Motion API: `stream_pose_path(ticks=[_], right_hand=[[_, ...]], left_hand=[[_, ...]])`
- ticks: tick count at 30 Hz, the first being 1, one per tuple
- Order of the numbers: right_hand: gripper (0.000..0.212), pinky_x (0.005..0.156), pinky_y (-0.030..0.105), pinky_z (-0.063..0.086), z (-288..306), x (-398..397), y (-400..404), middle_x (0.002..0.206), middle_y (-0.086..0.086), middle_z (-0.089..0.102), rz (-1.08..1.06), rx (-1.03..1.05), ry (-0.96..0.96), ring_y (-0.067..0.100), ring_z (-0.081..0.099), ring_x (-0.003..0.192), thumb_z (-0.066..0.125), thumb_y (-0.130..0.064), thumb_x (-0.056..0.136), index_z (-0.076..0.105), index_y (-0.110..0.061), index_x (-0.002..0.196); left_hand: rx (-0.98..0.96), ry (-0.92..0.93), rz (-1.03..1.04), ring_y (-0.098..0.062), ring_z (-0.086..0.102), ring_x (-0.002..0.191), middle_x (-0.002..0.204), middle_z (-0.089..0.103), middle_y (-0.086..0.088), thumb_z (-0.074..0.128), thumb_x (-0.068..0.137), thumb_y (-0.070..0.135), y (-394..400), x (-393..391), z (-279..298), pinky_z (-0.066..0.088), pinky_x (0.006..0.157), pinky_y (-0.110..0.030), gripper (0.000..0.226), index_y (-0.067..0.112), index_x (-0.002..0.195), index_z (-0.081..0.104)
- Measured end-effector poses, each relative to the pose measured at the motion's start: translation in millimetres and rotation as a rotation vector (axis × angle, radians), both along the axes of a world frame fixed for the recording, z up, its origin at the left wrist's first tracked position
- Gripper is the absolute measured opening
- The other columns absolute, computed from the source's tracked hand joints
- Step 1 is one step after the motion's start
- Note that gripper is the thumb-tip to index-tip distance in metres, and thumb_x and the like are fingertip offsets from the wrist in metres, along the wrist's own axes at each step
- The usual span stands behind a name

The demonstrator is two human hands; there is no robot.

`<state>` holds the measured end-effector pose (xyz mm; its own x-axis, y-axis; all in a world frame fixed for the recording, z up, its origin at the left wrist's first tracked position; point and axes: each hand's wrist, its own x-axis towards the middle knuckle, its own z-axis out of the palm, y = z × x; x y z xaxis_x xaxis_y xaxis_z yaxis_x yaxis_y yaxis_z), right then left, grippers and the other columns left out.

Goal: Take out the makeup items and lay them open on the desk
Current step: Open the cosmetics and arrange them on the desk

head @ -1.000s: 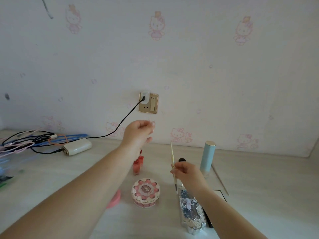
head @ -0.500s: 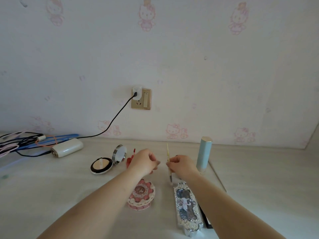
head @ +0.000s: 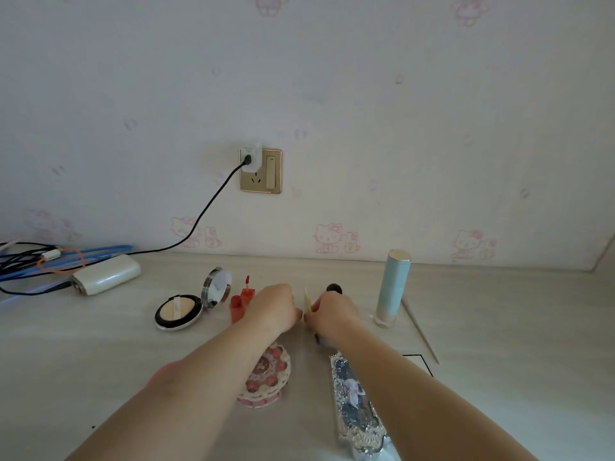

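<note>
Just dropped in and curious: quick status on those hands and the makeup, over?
Right hand pinching a thin yellow stick; left hand curled beside it, grip unclear. Powder compact lies open on desk. Pink round case closed under left forearm.

A gold wall socket (head: 260, 171) with a white plug (head: 251, 157) is seen at 12 o'clock on cartoon-cat wallpaper (head: 332, 238). A black cable (head: 203, 213) is led from the plug down toward 9 o'clock, where a white power bank (head: 105, 273) is laid on the pale desk (head: 499, 344) beside tangled blue, black and orange cords (head: 50, 259).
</note>
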<state>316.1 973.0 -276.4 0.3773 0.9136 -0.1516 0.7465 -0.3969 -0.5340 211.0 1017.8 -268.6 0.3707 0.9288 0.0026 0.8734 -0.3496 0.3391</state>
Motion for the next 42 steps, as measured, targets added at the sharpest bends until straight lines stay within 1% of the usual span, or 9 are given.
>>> stream_pose_path(ticks=[4, 9, 11, 16, 20, 24, 31, 37, 42], right_hand=[[0.016, 0.068, 0.027, 0.050, -5.9, -2.0, 5.8, 0.093, 0.014, 0.070, 0.020, -0.017, -0.046, 0.026, 0.063, 0.079, 0.052, -0.022, 0.083, 0.062, -0.010, 0.088], [0.009, 0.047, 0.022, 0.034, -9.1, -1.8, 8.0, 0.069, 0.006, 0.058, 0.031, -0.002, -0.097, 0.026, 0.052, 0.071, 0.050, -0.018, 0.082, 0.049, -0.012, 0.075], [0.007, 0.050, 0.024, 0.036, -9.5, -2.3, 7.8, 0.061, 0.002, 0.047, 0.033, -0.006, -0.112, 0.027, 0.051, 0.070, 0.049, -0.018, 0.084, 0.049, -0.011, 0.080], [0.010, 0.054, 0.026, 0.038, -9.0, -2.6, 6.1, 0.062, 0.001, 0.048, 0.032, 0.008, -0.126, 0.026, 0.052, 0.071, 0.049, -0.021, 0.085, 0.051, -0.011, 0.085], [0.020, 0.067, 0.030, 0.050, -4.2, -4.1, -0.3, 0.084, 0.008, 0.060, 0.024, 0.017, -0.090, 0.026, 0.055, 0.078, 0.049, -0.024, 0.088, 0.055, -0.010, 0.099], [0.041, 0.082, 0.032, 0.047, 5.6, -4.7, -19.9, 0.114, 0.009, 0.062, 0.067, 0.112, -0.033, 0.025, 0.058, 0.105, 0.051, -0.030, 0.091, 0.044, -0.013, 0.129], [0.038, 0.068, 0.024, 0.040, 18.3, 24.9, -67.1, 0.090, -0.006, 0.057, 0.053, 0.378, 0.001, 0.011, 0.053, 0.077, 0.056, -0.031, 0.088, 0.051, -0.023, 0.126], [0.031, 0.070, 0.024, 0.045, 26.4, 58.3, -98.8, 0.086, -0.008, 0.057, -0.017, 0.467, 0.036, 0.011, 0.056, 0.080, 0.058, -0.032, 0.088, 0.054, -0.027, 0.117], [0.022, 0.057, 0.022, 0.038, 36.0, 90.4, -116.2, 0.083, -0.004, 0.054, -0.141, 0.553, 0.082, 0.013, 0.053, 0.072, 0.060, -0.026, 0.087, 0.050, -0.024, 0.107]], left_hand=[[-0.023, 0.062, -0.005, -0.026, 0.059, 0.098, 0.107, 0.063, -0.010, 0.054, 0.087, 0.026, 2.7, 1.0, -2.4, 0.038, 0.068, -0.027, 0.025, 0.008, 0.104, 0.058], [-0.006, 0.083, -0.003, -0.027, 0.060, 0.100, 0.109, 0.063, -0.011, 0.053, 0.087, 0.026, 3.7, 2.0, -5.2, 0.040, 0.070, -0.027, 0.025, 0.008, 0.104, 0.059], [0.000, 0.097, 0.000, -0.027, 0.060, 0.101, 0.109, 0.063, -0.011, 0.052, 0.088, 0.027, 4.4, 3.0, -6.3, 0.040, 0.071, -0.026, 0.026, 0.008, 0.105, 0.059], [0.007, 0.097, 0.000, -0.026, 0.060, 0.100, 0.109, 0.063, -0.010, 0.052, 0.089, 0.028, 5.6, 2.6, -8.2, 0.040, 0.071, -0.027, 0.026, 0.009, 0.105, 0.058], [-0.005, 0.075, 0.002, -0.026, 0.059, 0.101, 0.111, 0.063, -0.010, 0.051, 0.090, 0.033, 4.3, 1.4, -6.6, 0.041, 0.073, -0.028, 0.031, 0.009, 0.108, 0.057], [-0.036, 0.012, -0.010, -0.024, 0.059, 0.096, 0.108, 0.062, -0.008, 0.052, 0.089, 0.030, -1.2, -3.8, -2.8, 0.042, 0.071, -0.028, 0.028, 0.010, 0.108, 0.055], [0.065, -0.165, -0.103, -0.018, 0.056, 0.089, 0.100, 0.059, 0.001, 0.054, 0.088, 0.032, -21.7, -3.3, 5.0, 0.044, 0.072, -0.031, 0.011, 0.022, 0.091, 0.050], [0.112, -0.240, -0.179, -0.018, 0.057, 0.094, 0.106, 0.061, 0.002, 0.054, 0.087, 0.033, -40.9, 21.5, 14.7, 0.046, 0.078, -0.031, 0.016, 0.021, 0.098, 0.057], [0.102, -0.361, -0.246, -0.014, 0.056, 0.105, 0.117, 0.059, 0.005, 0.062, 0.085, 0.036, -52.9, 48.2, 23.8, 0.045, 0.087, -0.028, 0.036, 0.020, 0.116, 0.054]])
